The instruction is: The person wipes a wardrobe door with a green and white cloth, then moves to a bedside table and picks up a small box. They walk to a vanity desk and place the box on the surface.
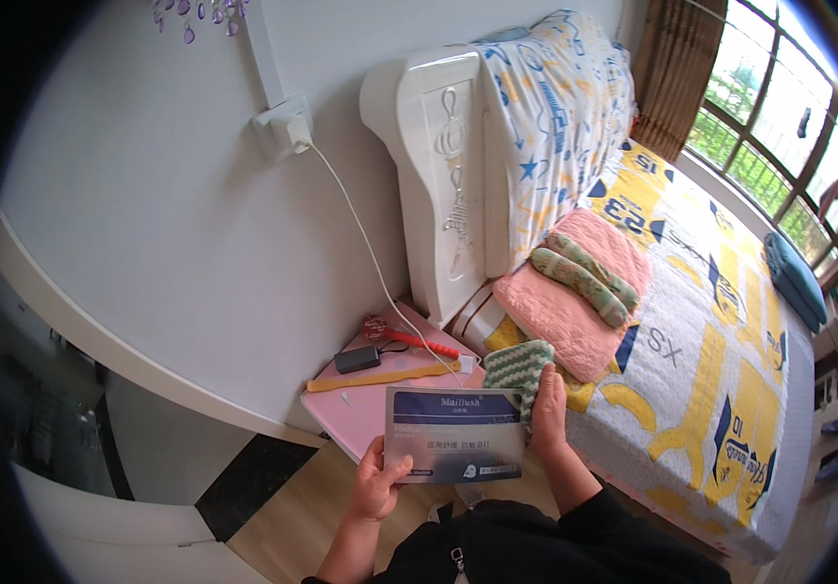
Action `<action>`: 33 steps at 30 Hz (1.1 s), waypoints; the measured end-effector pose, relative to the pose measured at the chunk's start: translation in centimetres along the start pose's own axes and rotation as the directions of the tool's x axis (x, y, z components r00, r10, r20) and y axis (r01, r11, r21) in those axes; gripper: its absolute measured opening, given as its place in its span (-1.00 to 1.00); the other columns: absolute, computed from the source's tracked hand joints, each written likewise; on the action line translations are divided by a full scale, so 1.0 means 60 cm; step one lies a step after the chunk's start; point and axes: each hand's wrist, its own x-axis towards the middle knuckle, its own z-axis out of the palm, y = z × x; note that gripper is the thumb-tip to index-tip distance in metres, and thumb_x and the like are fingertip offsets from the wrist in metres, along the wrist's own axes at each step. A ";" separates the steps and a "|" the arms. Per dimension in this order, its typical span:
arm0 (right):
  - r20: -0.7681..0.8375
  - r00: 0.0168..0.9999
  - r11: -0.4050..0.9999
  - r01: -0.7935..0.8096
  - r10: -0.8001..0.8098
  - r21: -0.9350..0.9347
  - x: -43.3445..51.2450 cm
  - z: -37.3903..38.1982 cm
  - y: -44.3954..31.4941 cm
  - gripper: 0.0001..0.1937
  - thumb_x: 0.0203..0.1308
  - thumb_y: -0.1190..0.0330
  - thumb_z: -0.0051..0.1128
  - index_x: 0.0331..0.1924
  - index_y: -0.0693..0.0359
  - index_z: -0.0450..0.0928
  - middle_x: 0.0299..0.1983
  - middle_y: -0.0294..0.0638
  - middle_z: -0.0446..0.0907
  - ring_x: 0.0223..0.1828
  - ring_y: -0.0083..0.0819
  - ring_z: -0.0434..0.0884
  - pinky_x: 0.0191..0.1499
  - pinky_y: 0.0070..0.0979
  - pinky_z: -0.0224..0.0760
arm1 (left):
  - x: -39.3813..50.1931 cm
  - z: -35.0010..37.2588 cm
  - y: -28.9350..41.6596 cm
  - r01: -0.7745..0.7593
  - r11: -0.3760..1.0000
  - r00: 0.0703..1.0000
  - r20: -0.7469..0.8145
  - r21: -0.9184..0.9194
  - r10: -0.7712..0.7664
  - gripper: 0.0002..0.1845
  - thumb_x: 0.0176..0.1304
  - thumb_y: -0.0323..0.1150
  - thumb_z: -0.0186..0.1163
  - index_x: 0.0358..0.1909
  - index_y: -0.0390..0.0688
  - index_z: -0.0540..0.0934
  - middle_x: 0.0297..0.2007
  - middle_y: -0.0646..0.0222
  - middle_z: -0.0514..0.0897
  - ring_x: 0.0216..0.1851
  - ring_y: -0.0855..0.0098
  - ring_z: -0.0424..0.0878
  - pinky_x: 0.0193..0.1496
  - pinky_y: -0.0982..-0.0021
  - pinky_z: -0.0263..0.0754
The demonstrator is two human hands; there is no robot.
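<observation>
My left hand (377, 482) grips the lower left corner of a flat silver-and-blue face mask box (463, 442), thumb on its front. The box bears printed writing and a small mask picture. At its right side, my right hand (550, 409) is closed around a folded green-and-white striped cloth (517, 363). Part of that cloth lies behind the box's upper right corner. Whether my right fingers also touch the box is hidden. Just beyond the box is a pink bedside tabletop (360, 416).
On the tabletop lie a red-handled massage hammer (419, 341), a black case (358, 359) and a yellow strip (382, 376). A white charging cable (360, 226) hangs from the wall socket (284, 131). Right stands a bed (682, 409) with a pink quilted pillow (572, 321).
</observation>
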 end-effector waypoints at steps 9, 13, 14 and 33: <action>0.188 0.979 0.975 -0.036 0.079 -0.219 -0.129 -0.091 -0.060 -0.47 0.22 0.17 0.14 0.13 0.23 0.15 -0.13 -0.19 0.46 -0.11 -0.52 0.43 -0.04 -0.52 0.34 | -0.014 0.023 -0.022 0.127 0.990 0.978 0.177 -0.066 -0.114 -0.56 0.16 -0.54 0.11 0.11 -0.17 0.34 -0.06 0.26 0.54 -0.08 0.29 0.59 -0.05 0.22 0.59; 0.095 0.981 0.984 -0.173 0.168 0.037 -0.190 -0.157 -0.049 -0.48 0.22 0.22 0.15 0.18 0.21 0.22 -0.13 -0.30 0.46 -0.12 -0.57 0.42 -0.06 -0.55 0.34 | -0.017 0.047 -0.053 0.215 0.976 0.941 0.273 -0.028 -0.199 -0.57 0.17 -0.55 0.10 0.11 -0.17 0.34 -0.07 0.25 0.54 -0.06 0.29 0.59 -0.04 0.23 0.58; 0.086 0.973 0.973 -0.220 0.214 0.074 -0.207 -0.177 -0.050 -0.49 0.21 0.23 0.15 0.18 0.20 0.24 -0.14 -0.32 0.47 -0.13 -0.58 0.42 -0.07 -0.56 0.34 | -0.019 0.056 -0.063 0.244 0.970 0.928 0.290 -0.007 -0.232 -0.58 0.17 -0.55 0.09 0.10 -0.17 0.34 -0.07 0.25 0.54 -0.06 0.28 0.58 -0.03 0.23 0.58; -0.365 0.809 0.390 -0.185 -0.461 -0.902 -0.481 -0.543 -0.094 -0.47 0.08 0.09 0.15 0.16 0.04 0.40 -0.06 -0.13 0.51 0.01 -0.22 0.49 -0.09 -0.28 0.33 | -0.113 0.370 -0.353 0.920 0.356 0.149 0.695 0.163 -0.703 -0.27 0.31 0.17 -0.15 0.19 -0.33 0.33 0.13 0.03 0.46 0.15 0.03 0.41 0.22 0.06 0.28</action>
